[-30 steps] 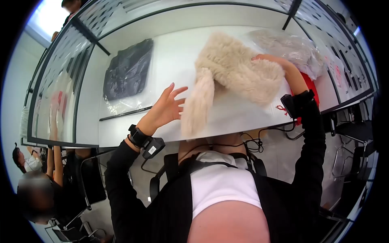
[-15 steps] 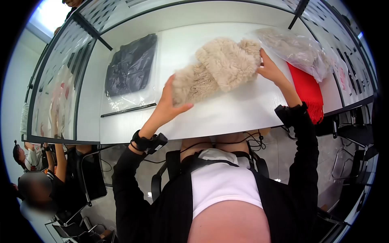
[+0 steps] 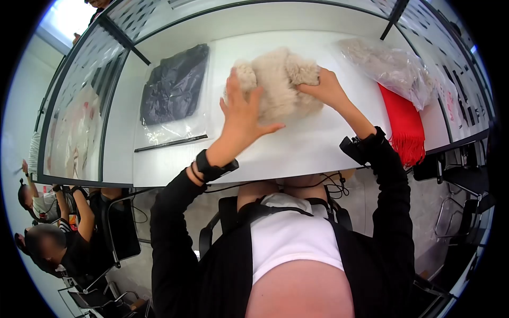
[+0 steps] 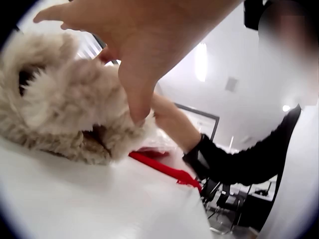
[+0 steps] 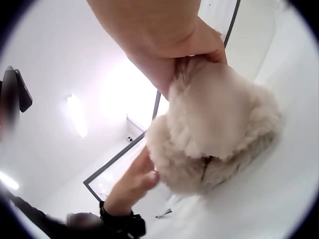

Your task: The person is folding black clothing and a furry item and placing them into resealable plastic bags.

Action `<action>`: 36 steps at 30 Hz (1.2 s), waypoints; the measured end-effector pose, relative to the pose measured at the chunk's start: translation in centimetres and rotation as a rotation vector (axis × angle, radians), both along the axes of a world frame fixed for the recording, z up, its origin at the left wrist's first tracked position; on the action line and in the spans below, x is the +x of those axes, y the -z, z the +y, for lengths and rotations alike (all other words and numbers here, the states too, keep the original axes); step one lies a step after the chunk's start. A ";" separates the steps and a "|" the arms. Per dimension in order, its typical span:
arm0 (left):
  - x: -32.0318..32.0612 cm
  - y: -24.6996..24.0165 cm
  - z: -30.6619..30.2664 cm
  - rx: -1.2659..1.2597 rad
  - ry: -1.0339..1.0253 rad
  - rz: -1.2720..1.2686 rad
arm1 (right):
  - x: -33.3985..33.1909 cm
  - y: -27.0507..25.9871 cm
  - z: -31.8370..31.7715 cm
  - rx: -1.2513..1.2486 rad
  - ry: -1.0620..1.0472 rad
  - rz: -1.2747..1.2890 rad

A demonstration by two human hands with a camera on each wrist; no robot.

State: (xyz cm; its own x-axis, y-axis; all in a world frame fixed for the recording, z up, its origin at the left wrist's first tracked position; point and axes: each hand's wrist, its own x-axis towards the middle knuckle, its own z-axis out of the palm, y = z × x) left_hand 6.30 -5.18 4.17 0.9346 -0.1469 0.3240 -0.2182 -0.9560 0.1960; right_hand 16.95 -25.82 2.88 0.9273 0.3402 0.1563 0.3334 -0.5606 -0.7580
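Note:
A fluffy beige fur scarf [image 3: 278, 87] lies folded over itself on the white table in the head view. My right hand [image 3: 330, 94] grips its folded right end, thumb on the near side; the right wrist view shows the fur [image 5: 184, 134] bunched under that hand. At the left side of the scarf is my left hand [image 3: 241, 122], its fingers spread and its palm over the fur's edge. In the left wrist view this hand [image 4: 144, 45] overlaps the scarf [image 4: 75, 99], whose folds leave dark gaps between the layers.
A dark folded item in a clear plastic bag [image 3: 175, 87] lies at the left. To the right are a clear bag with beige fur inside [image 3: 389, 66] and a red fringed scarf [image 3: 401, 119] hanging over the table's front edge. Framed panels border the white table [image 3: 297, 153].
The fur scarf went from a draped, bent length to a compact folded bundle. Both hands came inward, the right one bringing its end to the left. The red scarf's fringe is in fuller view.

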 end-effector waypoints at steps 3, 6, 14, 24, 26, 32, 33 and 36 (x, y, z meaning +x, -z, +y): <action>2.2 2.8 0.4 0.246 0.098 -0.103 | -0.8 -0.4 -0.1 0.265 -0.050 0.220; 4.1 2.2 3.5 -0.253 0.166 -0.039 | -0.8 -0.9 -2.4 0.382 -0.049 0.286; 5.5 -5.0 11.8 -1.671 0.019 0.496 | 3.6 1.2 -14.8 0.553 0.056 0.289; 4.0 4.3 6.5 -1.077 -0.036 0.567 | 2.7 -2.1 -12.6 -0.344 -0.165 -0.318; 4.3 6.3 6.4 -0.318 -0.138 0.123 | 0.8 -2.4 -10.8 -0.497 -0.173 -0.512; 3.0 3.5 6.9 -1.216 -0.009 0.846 | 1.7 -0.8 -11.5 -0.647 -0.146 -0.179; 2.9 3.4 6.6 -1.247 0.001 0.866 | 2.5 -0.4 -12.0 -0.605 -0.160 -0.133; 2.9 3.7 6.0 -1.289 0.017 0.932 | 3.5 0.0 -12.8 -0.478 -0.176 -0.086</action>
